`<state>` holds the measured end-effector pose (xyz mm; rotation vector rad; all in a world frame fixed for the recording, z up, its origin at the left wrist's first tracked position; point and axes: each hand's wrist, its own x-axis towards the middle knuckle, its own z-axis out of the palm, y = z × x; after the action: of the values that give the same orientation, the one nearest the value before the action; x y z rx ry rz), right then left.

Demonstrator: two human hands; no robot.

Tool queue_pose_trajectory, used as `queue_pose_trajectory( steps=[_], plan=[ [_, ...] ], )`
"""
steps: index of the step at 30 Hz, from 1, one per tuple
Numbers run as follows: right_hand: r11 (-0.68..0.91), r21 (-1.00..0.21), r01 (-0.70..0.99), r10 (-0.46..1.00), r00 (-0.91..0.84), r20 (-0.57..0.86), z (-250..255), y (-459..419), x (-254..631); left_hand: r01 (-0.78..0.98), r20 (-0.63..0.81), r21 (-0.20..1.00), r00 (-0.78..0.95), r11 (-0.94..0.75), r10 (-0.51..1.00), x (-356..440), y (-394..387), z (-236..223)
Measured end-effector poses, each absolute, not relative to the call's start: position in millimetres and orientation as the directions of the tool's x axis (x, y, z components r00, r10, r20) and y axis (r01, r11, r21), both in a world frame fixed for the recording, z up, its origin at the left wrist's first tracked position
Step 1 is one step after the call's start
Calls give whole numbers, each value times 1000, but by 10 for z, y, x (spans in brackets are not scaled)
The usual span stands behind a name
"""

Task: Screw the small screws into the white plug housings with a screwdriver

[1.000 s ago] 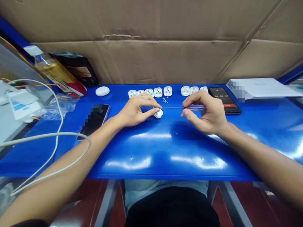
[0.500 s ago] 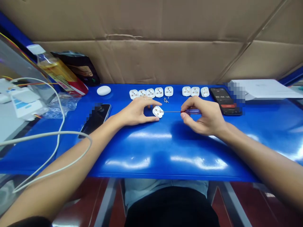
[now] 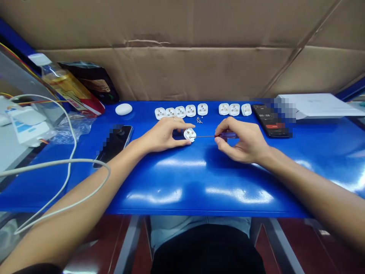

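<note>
The left grip [image 3: 187, 134] pinches a white part [image 3: 189, 135], rounded and notched, with brass-coloured bits inside; the right grip [image 3: 218, 136] is closed on the screwdriver [image 3: 228, 135], its shaft reaching level to the part. Both arms come in low over the counter [image 3: 194, 182]. Just beyond the part lie small screws [image 3: 199, 120]; farther right, the phone [image 3: 270, 121] shows a blurred timer starting "00:08".
</note>
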<state>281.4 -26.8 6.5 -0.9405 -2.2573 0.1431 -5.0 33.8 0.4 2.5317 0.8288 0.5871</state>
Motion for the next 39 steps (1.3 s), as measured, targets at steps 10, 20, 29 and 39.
queue_pose_trajectory(
  steps=[10, 20, 29, 39],
  plan=[
    [744, -341, 575, 653, -519, 551, 61, -264, 2808, 453, 261, 499, 734, -738, 627, -42, 332, 3],
    [708, -378, 596, 695, -495, 521, 63, -276, 2794, 464, 253, 503, 728, -729, 637, -51, 347, -12],
    [669, -471, 575, 739, -451, 500, 58, -271, 2798, 455, 260, 492, 737, -742, 624, -46, 340, -23],
    [710, -394, 584, 695, -489, 527, 61, -280, 2787, 449, 268, 501, 732, -740, 626, -46, 343, -36]
  ],
)
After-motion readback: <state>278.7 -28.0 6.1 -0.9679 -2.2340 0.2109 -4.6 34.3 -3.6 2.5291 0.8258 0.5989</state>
